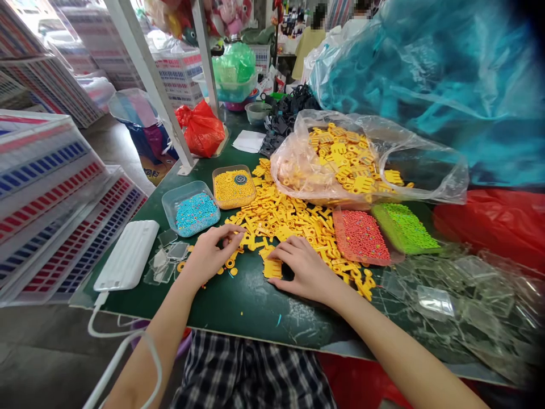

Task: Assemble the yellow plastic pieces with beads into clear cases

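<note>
Thumb and fingers of my right hand (303, 267) grip the edges of a flat yellow plastic piece (272, 268) with slots, low over the green tabletop (251, 307). My left hand (213, 250) is closed in a pinch at the near left edge of a heap of small yellow plastic parts (293, 216); whatever lies between its fingertips is too small or hidden to name. A few yellow rings and bits (230, 263) lie beside the left fingers. Behind the heap, an open clear plastic bag (293, 165) spills more yellow parts.
Trays of blue beads (196, 213), yellow beads (234, 187), red beads (361, 236) and green beads (404, 227) ring the heap. Clear plastic pieces (460, 301) cover the right side. A white power bank (128, 255) with a cable lies left. A large blue bag (426, 85) bulges behind.
</note>
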A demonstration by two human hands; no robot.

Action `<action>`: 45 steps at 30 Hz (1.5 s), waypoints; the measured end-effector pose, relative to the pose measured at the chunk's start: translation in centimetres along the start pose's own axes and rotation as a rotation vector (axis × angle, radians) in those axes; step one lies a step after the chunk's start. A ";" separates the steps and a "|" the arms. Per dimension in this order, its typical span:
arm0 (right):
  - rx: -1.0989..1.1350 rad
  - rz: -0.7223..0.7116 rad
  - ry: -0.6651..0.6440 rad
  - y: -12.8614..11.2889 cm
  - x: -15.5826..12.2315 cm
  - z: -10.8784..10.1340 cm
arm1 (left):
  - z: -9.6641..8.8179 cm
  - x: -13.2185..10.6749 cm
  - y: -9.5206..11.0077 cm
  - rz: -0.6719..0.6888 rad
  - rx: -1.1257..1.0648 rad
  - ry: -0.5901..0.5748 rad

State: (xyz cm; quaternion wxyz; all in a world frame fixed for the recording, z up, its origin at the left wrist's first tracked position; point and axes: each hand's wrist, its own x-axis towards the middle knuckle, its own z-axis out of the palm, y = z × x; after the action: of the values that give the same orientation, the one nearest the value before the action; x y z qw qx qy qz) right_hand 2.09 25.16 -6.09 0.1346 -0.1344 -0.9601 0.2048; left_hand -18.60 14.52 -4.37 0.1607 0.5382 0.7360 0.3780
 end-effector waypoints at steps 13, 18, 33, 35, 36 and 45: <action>0.129 0.305 -0.017 -1.3 -1.4 -1.1 | 3.3 0.3 0.5 -0.192 -0.467 -0.263; 0.337 0.348 0.041 -1.4 -1.3 0.0 | 3.7 0.6 0.9 -0.301 -0.606 -0.244; 0.973 0.585 0.105 -0.7 -0.7 1.3 | 3.7 1.7 2.5 -0.687 -1.183 -0.174; 1.012 0.556 0.110 -0.4 -0.5 1.5 | 4.2 1.9 3.0 -0.701 -1.209 -0.172; 1.031 0.540 0.120 -0.3 -0.4 1.6 | 4.4 1.9 3.3 -0.689 -1.210 -0.165; 1.103 0.444 0.270 0.7 0.2 1.8 | 5.8 3.2 5.0 -0.510 -1.213 -0.105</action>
State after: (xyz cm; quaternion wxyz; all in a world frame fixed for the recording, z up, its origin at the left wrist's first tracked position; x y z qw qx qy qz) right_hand 1.52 25.17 -7.89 0.2590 -0.2665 -0.6360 0.6763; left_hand -12.66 20.37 -4.01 0.5557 0.1786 0.4880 0.6490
